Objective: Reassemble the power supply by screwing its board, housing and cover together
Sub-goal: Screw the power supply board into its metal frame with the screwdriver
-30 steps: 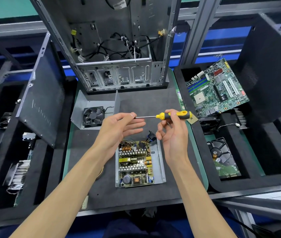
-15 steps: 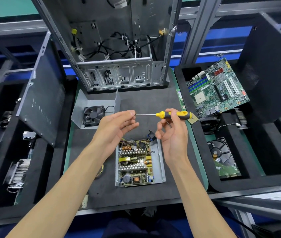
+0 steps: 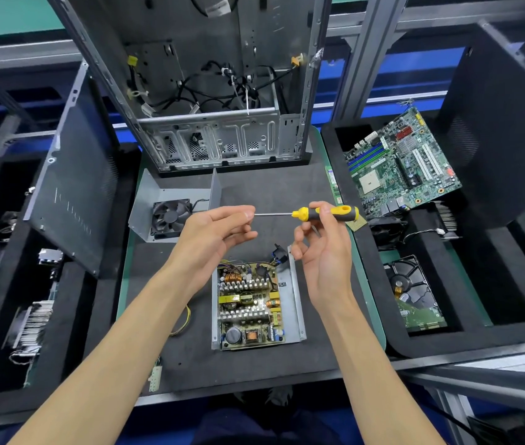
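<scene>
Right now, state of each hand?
Left hand: fingertips pinching the screwdriver tip; a screw there cannot be told.
Right hand: gripping the screwdriver handle.

- No text, brand, number or sign can be read with certainty anywhere in this view.
- The dark side panel (image 3: 75, 200) leaning at the left bears faint pale lettering on its face; the letters are too dim and skewed to make out.
- The motherboard (image 3: 399, 165) at the right shows small printed markings and a pale square socket, all too small to read.
- The hard drive (image 3: 415, 297) below it has a green label area, illegible.
- A white tag hangs on a cable at the top of the computer case (image 3: 219, 9); its print is blurred.
</scene>
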A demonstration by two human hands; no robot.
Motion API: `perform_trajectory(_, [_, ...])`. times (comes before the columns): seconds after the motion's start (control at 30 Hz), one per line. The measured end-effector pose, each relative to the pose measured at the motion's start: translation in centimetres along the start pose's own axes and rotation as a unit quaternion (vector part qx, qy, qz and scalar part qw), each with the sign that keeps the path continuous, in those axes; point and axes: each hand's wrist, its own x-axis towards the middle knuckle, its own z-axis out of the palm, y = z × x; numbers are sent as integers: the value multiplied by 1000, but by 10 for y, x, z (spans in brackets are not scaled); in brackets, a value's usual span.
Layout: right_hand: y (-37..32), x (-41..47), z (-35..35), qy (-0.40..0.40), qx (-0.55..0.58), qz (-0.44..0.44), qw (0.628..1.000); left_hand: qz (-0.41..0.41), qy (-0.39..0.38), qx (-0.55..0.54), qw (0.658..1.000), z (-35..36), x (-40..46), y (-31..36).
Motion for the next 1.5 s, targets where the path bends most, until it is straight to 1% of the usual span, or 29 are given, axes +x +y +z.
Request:
perform_trajectory(0.13, [-1,1,-2,8,0,-2,1000,1,-14,-17,1000,0,-1,1])
perform_trajectory(0.27, [-1,1,-4,10,1,-2,1000,6,-22,7,1000,0,-1,1])
perform_trajectory(0.37, [-1,2,-5,10,-1,1,1000,25,-12,49,998,0,-2,2])
perform_trajectory(0.47, [-1,2,-7,5,-5,2,1000,62,15,106,992,2,-2,2])
perform_trajectory(0.57, [-1,3,-7,3,-7,3,1000,87,43,139,985,5,-1,3])
perform_trajectory(0.73, [-2,4,-9,11,4,7,1000,124,25,196,972,7,-2,1])
perform_trajectory(0.93, [-2,4,-12,22,18,18,999,117,21,172,978,10,-1,-3])
perform_trajectory(1.37, [-2,6,-8,60,57,47,995,114,-22,183,976,7,0,1])
perform_trajectory(1.43, [-3,8,-11,71,77,52,993,115,-1,219,969,0,3,1])
perform_trajectory(1.5, [-4,10,-15,85,103,57,989,108,23,306,946,-7,6,-5])
